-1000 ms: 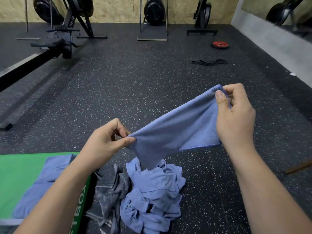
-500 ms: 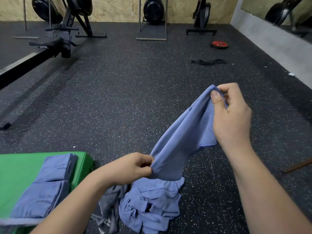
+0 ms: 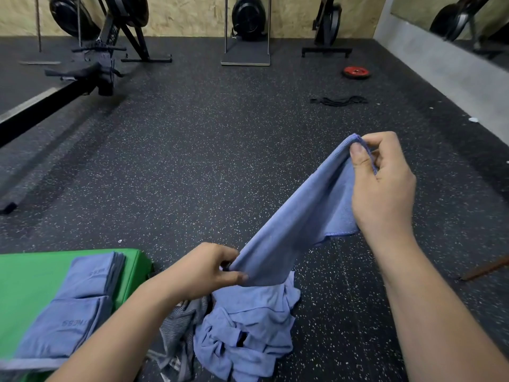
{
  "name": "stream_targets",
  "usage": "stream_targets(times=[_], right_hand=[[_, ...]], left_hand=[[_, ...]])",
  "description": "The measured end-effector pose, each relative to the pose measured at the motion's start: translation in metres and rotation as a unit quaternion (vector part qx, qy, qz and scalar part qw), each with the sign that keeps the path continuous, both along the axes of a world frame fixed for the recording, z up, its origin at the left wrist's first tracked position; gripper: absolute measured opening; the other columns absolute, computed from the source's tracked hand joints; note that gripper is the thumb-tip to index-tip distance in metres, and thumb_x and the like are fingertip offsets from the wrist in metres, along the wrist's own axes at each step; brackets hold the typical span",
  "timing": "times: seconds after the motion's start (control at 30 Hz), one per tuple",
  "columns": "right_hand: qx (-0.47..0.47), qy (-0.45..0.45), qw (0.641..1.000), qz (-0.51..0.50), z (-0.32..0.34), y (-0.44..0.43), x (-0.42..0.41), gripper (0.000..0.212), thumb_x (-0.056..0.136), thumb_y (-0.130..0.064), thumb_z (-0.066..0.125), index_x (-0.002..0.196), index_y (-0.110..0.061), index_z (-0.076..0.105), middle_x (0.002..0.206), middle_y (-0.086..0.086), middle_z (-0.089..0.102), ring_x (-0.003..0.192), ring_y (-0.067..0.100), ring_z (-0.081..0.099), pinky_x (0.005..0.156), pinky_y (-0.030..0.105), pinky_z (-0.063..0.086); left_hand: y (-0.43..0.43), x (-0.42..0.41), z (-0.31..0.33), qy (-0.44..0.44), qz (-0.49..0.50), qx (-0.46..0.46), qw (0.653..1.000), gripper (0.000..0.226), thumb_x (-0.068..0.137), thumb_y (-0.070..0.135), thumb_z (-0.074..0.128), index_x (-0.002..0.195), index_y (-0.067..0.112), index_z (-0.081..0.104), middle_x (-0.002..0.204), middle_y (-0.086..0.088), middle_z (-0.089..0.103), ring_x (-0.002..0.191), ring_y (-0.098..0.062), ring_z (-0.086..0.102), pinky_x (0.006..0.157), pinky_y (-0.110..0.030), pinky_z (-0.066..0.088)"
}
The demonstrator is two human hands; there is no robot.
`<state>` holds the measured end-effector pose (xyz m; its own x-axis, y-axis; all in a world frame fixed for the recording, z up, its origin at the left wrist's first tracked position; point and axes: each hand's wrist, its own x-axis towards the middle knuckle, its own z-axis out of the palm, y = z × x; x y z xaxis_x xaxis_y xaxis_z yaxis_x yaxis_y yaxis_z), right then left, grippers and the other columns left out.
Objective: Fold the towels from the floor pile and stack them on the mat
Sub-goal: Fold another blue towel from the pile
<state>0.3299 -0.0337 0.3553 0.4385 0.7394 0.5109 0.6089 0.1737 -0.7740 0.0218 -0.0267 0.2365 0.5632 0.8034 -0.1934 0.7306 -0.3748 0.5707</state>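
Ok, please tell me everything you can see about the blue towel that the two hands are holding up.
The held towel is plain blue, soft-looking cloth with a stitched hem. It hangs slack on a slant above the floor: the right hand pinches its upper corner, the left hand pinches a lower part. A loose flap hangs under the right hand. Its lowest end reaches the pile of crumpled towels.

Red weight plate point(image 3: 356, 72), black bands point(image 3: 339, 100), rowing machine point(image 3: 82, 75).

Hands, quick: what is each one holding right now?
Left hand: pinches the blue towel at its lower end.
Right hand: pinches the same towel's top corner.
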Motion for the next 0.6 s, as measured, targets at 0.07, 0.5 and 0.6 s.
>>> stream_targets(times=[0.07,0.5,0.6], right_hand=[[0.001,-0.004,1.000,0.000,0.000,0.000,0.000,0.010,0.111,-0.032,0.057,0.107,-0.024,0.061,0.085,-0.013,0.065,0.078,0.013,0.056,0.070,0.014,0.040],[0.006,-0.002,1.000,0.007,-0.002,-0.001,0.002,0.011,0.112,-0.032,0.055,0.111,-0.022,0.060,0.086,-0.013,0.064,0.081,0.015,0.056,0.072,0.033,0.040],[-0.001,-0.001,1.000,0.016,-0.003,0.000,0.002,0.011,0.112,-0.032,0.055,0.112,-0.022,0.060,0.088,-0.015,0.064,0.083,0.015,0.057,0.074,0.031,0.040]], left_hand=[[0.002,-0.002,-0.001,0.004,0.001,0.014,1.000,0.038,0.085,0.051,0.081,0.086,0.020,0.058,0.077,-0.001,0.058,0.067,-0.005,0.043,0.065,-0.037,0.045],[0.022,-0.039,0.016,-0.061,0.128,0.103,0.985,0.037,0.096,0.053,0.076,0.079,0.021,0.067,0.090,0.005,0.063,0.082,-0.012,0.064,0.077,-0.029,0.048],[0.022,-0.048,0.027,-0.116,0.184,0.115,0.969,0.040,0.096,0.054,0.071,0.075,0.020,0.068,0.083,0.008,0.068,0.070,-0.008,0.062,0.066,-0.023,0.044]])
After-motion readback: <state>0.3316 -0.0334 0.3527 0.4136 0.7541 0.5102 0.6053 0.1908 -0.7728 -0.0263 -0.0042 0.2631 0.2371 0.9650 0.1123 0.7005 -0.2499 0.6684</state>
